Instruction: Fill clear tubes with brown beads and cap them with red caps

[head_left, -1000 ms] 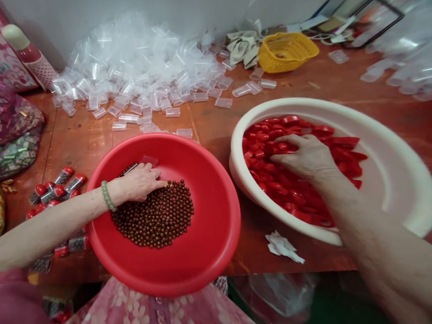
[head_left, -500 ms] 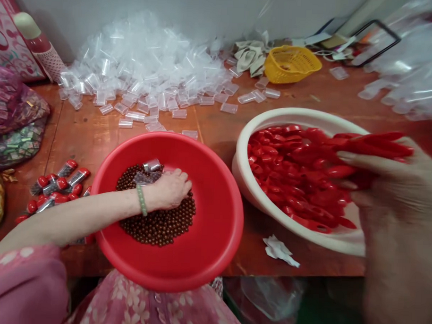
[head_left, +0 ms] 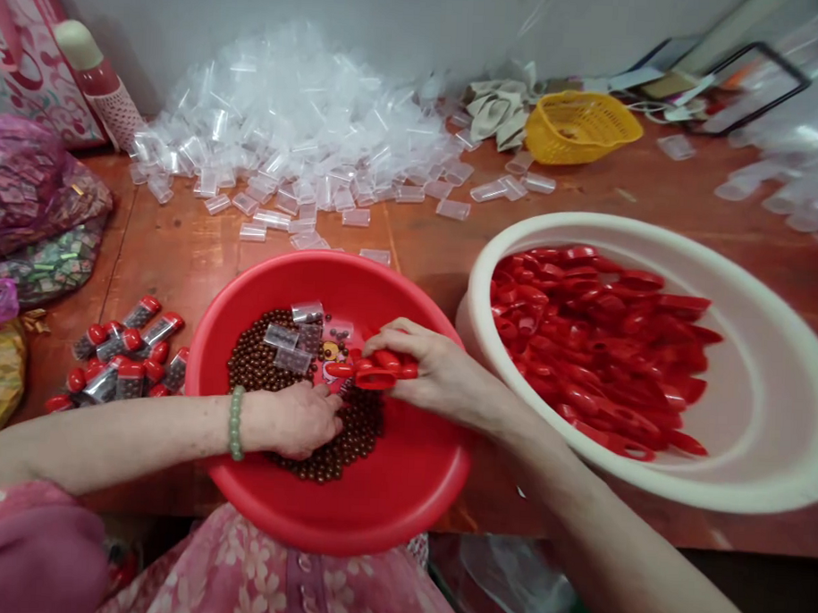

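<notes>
My left hand (head_left: 304, 419), a green bead bracelet (head_left: 236, 423) at its wrist, lies palm down on the brown beads (head_left: 264, 346) in the red basin (head_left: 420, 477). Its fingers are slightly spread, fingertips among the beads, and I see nothing held. Clear plastic tubes (head_left: 290, 360) rest on the beads just beyond it. Over the right half of this basin, my right hand (head_left: 427, 365) is closed around several glossy red plastic caps (head_left: 378, 370). More red pieces (head_left: 596, 331) are heaped in the white basin (head_left: 780, 445) to the right.
Loose clear tubes (head_left: 287, 123) form a large pile at the back. Filled tubes with red ends (head_left: 129, 350) lie left of the red basin. A yellow basket (head_left: 582, 129) stands at the back right; stuffed bags (head_left: 37, 195) sit at the left edge.
My right hand has moved left from above the white basin to the red one, carrying red caps. The left hand has shifted nearer me, uncovering several clear tubes and a printed picture on the basin's bottom.
</notes>
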Available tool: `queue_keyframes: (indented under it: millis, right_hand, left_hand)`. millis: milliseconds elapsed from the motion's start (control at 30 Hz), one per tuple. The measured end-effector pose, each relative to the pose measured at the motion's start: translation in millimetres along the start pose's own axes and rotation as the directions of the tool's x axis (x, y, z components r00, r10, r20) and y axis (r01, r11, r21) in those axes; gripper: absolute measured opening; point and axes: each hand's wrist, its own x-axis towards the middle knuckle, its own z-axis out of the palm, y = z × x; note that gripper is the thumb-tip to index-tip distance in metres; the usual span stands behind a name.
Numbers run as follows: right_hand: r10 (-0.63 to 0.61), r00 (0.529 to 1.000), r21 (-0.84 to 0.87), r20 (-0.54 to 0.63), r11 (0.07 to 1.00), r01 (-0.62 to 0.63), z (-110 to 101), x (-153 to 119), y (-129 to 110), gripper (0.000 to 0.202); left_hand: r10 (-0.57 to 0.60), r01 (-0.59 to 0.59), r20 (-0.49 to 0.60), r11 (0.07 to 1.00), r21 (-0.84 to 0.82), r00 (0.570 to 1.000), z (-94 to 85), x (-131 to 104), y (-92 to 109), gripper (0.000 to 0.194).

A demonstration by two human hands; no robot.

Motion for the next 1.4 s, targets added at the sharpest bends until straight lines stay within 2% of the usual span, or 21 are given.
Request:
queue_keyframes:
  millis: [67, 100, 167, 233, 300, 367, 467, 567, 667, 800, 900, 1000, 1100, 1200, 1300, 1367, 1400]
  right_hand:
    - [0.091, 0.989, -0.251, 0.120, 0.966, -0.059, 9.1, 10.8, 1.2, 0.023]
    - [0.159, 0.973, -0.387, 0.168, 0.918, -0.083, 13.2, 15.3, 2.2, 0.028]
    - [0.292, 0.934, -0.615, 0.208, 0.781, -0.107, 20.0, 22.0, 4.5, 0.037]
    - [0.368, 0.909, -0.726, 0.198, 0.678, -0.116, 24.4, 25.1, 6.2, 0.041]
    - [0.382, 0.901, -0.746, 0.206, 0.657, -0.109, 26.5, 24.9, 4.3, 0.044]
    - [0.357, 0.913, -0.758, 0.196, 0.646, -0.090, 27.1, 22.8, -3.4, 0.050]
    - [0.238, 0.961, -0.803, 0.140, 0.596, -0.031, 29.9, 22.5, -22.2, 0.050]
    - [0.121, 0.977, -0.762, 0.175, 0.646, 0.057, 41.4, 30.4, -35.6, 0.033]
    - [0.110, 0.962, -0.707, 0.251, 0.699, 0.104, 62.4, 42.6, -34.0, 0.021]
    - [0.088, 0.951, -0.687, 0.297, 0.711, 0.149, 85.9, 52.7, -23.0, 0.022]
    - [0.051, 0.944, -0.656, 0.327, 0.731, 0.188, 87.4, 54.1, -20.9, 0.025]
    - [-0.064, 0.946, -0.543, 0.318, 0.806, 0.237, 79.6, 52.2, -23.9, 0.031]
    - [-0.254, 0.949, -0.284, 0.189, 0.911, 0.300, 74.1, 48.1, -27.7, 0.027]
    - [-0.337, 0.938, -0.154, 0.086, 0.925, 0.346, 73.8, 44.1, -31.5, 0.020]
    - [-0.318, 0.942, -0.166, 0.105, 0.929, 0.332, 73.7, 42.4, -35.6, 0.021]
    - [-0.216, 0.952, -0.296, 0.219, 0.914, 0.276, 72.7, 42.6, -36.7, 0.019]
    - [-0.136, 0.948, -0.403, 0.288, 0.881, 0.249, 72.5, 43.1, -36.4, 0.019]
  left_hand:
    - [0.035, -0.035, 0.135, 0.999, -0.004, 0.990, -6.4, -12.6, 4.9, 0.022]
    - [0.051, -0.047, 0.182, 0.999, -0.023, 0.982, -9.8, -17.9, 5.1, 0.021]
    - [0.050, -0.030, 0.199, 0.994, -0.102, 0.979, -15.7, -26.0, 0.2, 0.018]
    - [-0.024, 0.046, 0.141, 0.987, -0.156, 0.990, -19.2, -30.8, -10.1, 0.018]
    - [-0.187, 0.186, 0.009, 0.974, -0.125, 0.982, -20.9, -33.2, -22.1, 0.019]
    - [-0.311, 0.307, -0.114, 0.950, -0.052, 0.943, -21.8, -34.4, -32.2, 0.020]
    - [-0.356, 0.361, -0.152, 0.933, 0.006, 0.922, -23.4, -37.0, -41.2, 0.026]
    - [-0.342, 0.347, -0.188, 0.938, -0.009, 0.921, -25.1, -44.3, -45.8, 0.027]
    - [-0.377, 0.373, -0.249, 0.926, -0.064, 0.892, -25.8, -57.4, -48.6, 0.024]
    - [-0.490, 0.454, -0.274, 0.871, -0.187, 0.827, -23.5, -75.5, -49.6, 0.023]
    - [-0.550, 0.463, -0.277, 0.825, -0.323, 0.788, -19.2, -81.8, -47.4, 0.021]
    - [-0.519, 0.372, -0.272, 0.814, -0.446, 0.810, -14.8, -83.2, -43.2, 0.024]
    - [-0.441, 0.209, -0.331, 0.809, -0.550, 0.834, -11.2, -83.6, -39.3, 0.038]
    - [-0.437, 0.082, -0.427, 0.769, -0.634, 0.791, -7.7, -84.1, -35.6, 0.039]
    - [-0.470, 0.048, -0.464, 0.740, -0.671, 0.751, -4.0, -85.5, -32.1, 0.036]
    - [-0.478, 0.074, -0.489, 0.766, -0.638, 0.729, -1.6, -87.5, -31.1, 0.036]
    - [-0.499, 0.103, -0.520, 0.783, -0.614, 0.693, -0.5, -88.7, -31.3, 0.035]
